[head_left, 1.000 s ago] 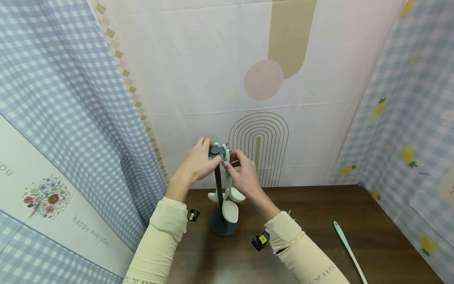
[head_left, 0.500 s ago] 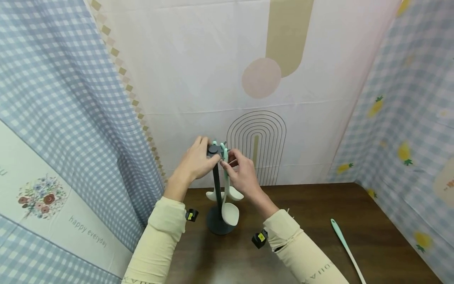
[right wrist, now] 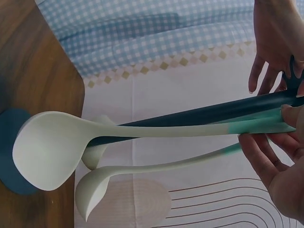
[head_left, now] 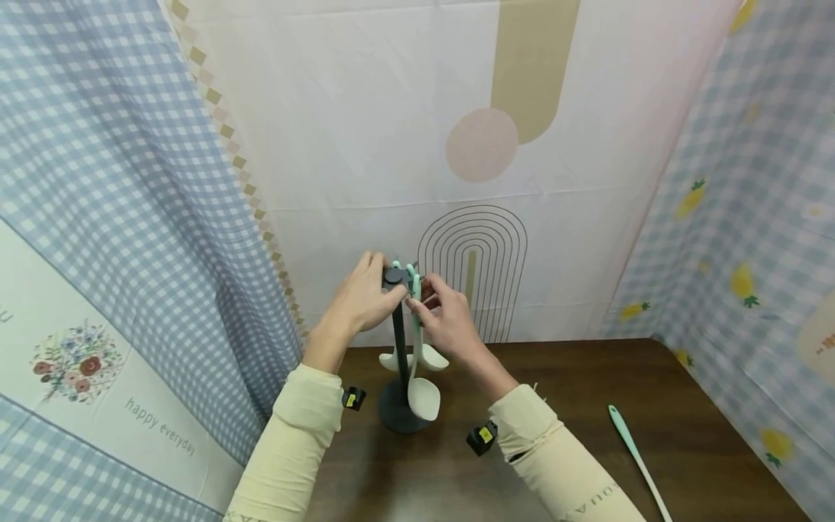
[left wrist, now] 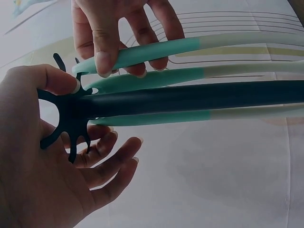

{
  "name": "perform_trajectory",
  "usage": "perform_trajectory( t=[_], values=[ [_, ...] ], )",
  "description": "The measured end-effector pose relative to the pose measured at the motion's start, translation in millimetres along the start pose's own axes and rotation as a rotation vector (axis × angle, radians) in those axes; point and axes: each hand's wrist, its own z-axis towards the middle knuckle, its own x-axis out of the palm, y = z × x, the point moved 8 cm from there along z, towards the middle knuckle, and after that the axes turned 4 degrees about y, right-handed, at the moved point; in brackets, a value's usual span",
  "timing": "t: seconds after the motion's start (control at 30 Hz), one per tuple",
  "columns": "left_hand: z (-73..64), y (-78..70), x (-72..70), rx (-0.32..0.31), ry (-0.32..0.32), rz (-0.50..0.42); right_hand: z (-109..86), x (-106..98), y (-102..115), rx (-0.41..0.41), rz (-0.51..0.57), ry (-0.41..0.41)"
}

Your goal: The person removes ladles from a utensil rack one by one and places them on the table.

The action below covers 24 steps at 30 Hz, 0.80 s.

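Note:
A dark utensil stand (head_left: 399, 341) with a round base stands upright on the table, with curved hooks (left wrist: 71, 109) around its top. My left hand (head_left: 362, 301) holds this hooked top, thumb over one side and fingers at the other. Between thumb and fingers, my right hand (head_left: 450, 319) pinches the mint-green handle end of a ladle (right wrist: 52, 149) right at a hook. The ladle's cream bowl hangs low in front of the pole. Behind it hang a second ladle (right wrist: 92, 190) and another cream-headed utensil (head_left: 389, 360), whose head is partly hidden.
On the table (head_left: 554, 377) to the right lies a long utensil (head_left: 639, 460) with a mint handle, its far end out of frame. A patterned cloth (head_left: 365, 167) rises behind the stand. Checked curtains (head_left: 189, 167) close in both sides.
The ladle's bowl has shifted slightly nearer to me over the stand's base. Both hands keep their places at the top of the stand. The head view moves a little.

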Motion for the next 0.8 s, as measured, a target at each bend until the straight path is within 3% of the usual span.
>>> perform_trajectory(
  t=[0.33,0.8],
  values=[
    [0.1,-0.5,0.8,-0.016,0.001,-0.01,-2.3,-3.1,-1.1,-0.021,0.027,-0.007],
    [-1.5,-2.3,0.3,-0.023,0.001,-0.035,-8.7,-9.3,0.1,0.006,-0.027,-0.01]
  ],
)
